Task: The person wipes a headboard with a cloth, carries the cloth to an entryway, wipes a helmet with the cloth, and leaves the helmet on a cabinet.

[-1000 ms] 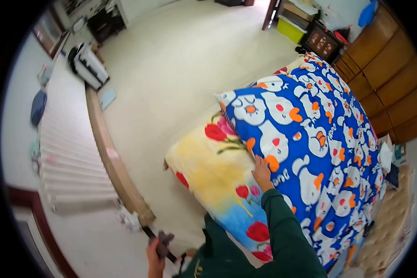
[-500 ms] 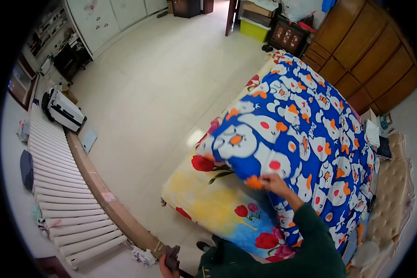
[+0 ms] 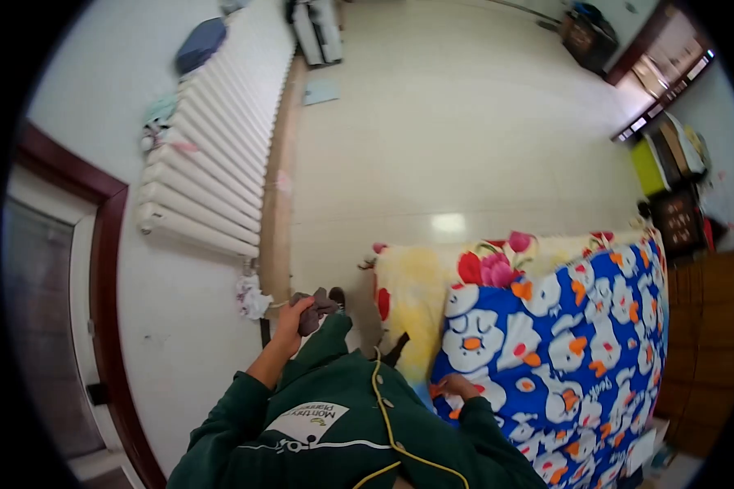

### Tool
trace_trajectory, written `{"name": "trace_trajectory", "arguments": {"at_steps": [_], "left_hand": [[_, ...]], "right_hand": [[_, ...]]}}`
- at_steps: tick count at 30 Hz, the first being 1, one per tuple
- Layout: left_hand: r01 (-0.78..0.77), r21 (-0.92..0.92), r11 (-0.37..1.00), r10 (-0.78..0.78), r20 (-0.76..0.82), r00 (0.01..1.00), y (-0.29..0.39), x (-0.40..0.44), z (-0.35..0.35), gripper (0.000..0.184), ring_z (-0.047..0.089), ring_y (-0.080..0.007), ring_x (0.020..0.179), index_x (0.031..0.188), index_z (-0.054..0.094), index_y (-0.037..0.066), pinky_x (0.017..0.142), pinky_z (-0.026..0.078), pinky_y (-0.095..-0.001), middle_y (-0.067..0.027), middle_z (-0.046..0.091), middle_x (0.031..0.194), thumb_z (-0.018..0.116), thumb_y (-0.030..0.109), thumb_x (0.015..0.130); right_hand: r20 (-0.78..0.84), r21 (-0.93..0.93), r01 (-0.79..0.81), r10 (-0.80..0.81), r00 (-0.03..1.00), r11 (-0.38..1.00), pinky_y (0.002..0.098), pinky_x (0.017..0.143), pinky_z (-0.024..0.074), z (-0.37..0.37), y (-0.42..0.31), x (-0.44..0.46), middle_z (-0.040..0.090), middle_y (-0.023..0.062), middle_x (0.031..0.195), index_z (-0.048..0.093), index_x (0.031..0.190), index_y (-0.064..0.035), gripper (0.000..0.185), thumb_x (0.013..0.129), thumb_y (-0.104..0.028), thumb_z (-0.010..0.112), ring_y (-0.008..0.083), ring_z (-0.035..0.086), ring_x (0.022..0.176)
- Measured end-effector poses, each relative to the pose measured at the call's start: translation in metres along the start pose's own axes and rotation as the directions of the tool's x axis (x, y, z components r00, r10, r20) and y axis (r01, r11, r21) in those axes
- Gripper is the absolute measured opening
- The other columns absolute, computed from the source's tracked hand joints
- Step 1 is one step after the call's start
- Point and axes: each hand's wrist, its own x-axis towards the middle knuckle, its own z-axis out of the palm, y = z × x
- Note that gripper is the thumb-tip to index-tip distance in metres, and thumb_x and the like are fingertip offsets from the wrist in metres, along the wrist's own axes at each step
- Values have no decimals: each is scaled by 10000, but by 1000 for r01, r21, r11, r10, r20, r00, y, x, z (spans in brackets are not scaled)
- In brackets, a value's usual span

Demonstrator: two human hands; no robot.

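Note:
A crumpled grey-brown cloth (image 3: pixel 313 311) is bunched in my left hand (image 3: pixel 287 328), held out beside the radiator side of the room. My right hand (image 3: pixel 462 386) is closed at the near edge of a blue quilt (image 3: pixel 510 407) printed with white and orange cartoon ducks. The quilt covers most of the bed. Along its far and left sides shows a yellow floral bedsheet (image 3: pixel 412 281) with red and pink flowers. My green sleeves and jacket fill the bottom of the view.
A white radiator (image 3: pixel 220 138) runs along the left wall, with a dark blue item (image 3: pixel 201 45) on top. White crumpled material (image 3: pixel 253 298) hangs at its near end. A suitcase (image 3: pixel 316 31) stands beyond, a wooden wardrobe (image 3: pixel 709 350) at right. Pale tiled floor (image 3: pixel 432 122) stretches ahead.
My view has swung left and down, bringing the door frame, my jacket and more of my left arm into sight. My left hand still holds the cloth; my right stays at the quilt's edge.

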Motion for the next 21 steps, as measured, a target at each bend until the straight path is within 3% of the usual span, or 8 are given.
{"name": "trace_trajectory", "arguments": {"at_steps": [2,4,10,11,14,17,20,21], "left_hand": [[-7,-34,999,4,-96,995,7,10,-19,186,602,-183,673,905,555,15,602,495,-283,-88,609,799,602,140,777],[-20,-59,998,11,-142,990,23,14,-32,192,602,-183,671,908,554,14,596,499,-283,-89,608,796,602,146,777],[-111,-102,989,89,-205,975,80,64,-78,180,600,-186,707,904,551,20,626,500,-282,-97,603,812,597,147,785],[-124,-135,983,92,-219,971,96,67,-84,183,599,-185,721,907,552,19,640,500,-282,-96,601,811,598,146,784],[-127,-248,960,51,-291,955,145,93,-100,188,598,-185,719,902,559,15,643,504,-288,-95,601,802,605,145,774],[-82,-167,983,34,-271,962,167,144,-125,186,600,-188,689,881,566,4,608,515,-297,-101,606,804,605,140,761],[-66,-119,991,38,-220,975,203,185,-108,180,597,-186,669,870,566,0,591,512,-291,-100,609,810,604,138,760],[-77,-153,985,47,-192,980,206,202,-100,183,598,-189,663,871,566,4,584,508,-290,-101,610,811,605,146,762]], "right_hand": [[-723,166,-287,314,615,943,408,744,461,-32,-36,19,612,200,898,585,1045,-36,509,634,-304,715,316,581,878],[-954,-170,12,-168,250,985,440,824,430,-72,-62,19,541,232,1084,485,1197,-71,662,621,-273,742,351,513,1020],[-860,30,-482,268,434,876,464,700,464,-122,-5,85,616,218,872,591,991,-38,325,695,-152,518,385,587,780],[-965,8,-268,77,250,963,461,678,462,-126,-15,78,614,231,797,627,874,1,270,681,-149,510,396,580,736],[-735,615,369,337,588,697,341,516,438,-141,-23,68,643,117,787,628,954,1,368,641,7,435,229,574,588],[-332,561,-22,249,910,827,310,642,483,-134,-51,57,636,103,955,511,1182,-43,543,647,48,517,203,606,771],[-439,-442,-70,-148,886,894,285,781,450,-135,-1,136,607,154,952,493,1188,-21,449,764,-154,556,196,579,890],[-531,-133,-46,-32,847,990,306,772,464,-156,-64,127,614,163,964,504,1168,-26,414,767,-123,524,235,594,882]]}}
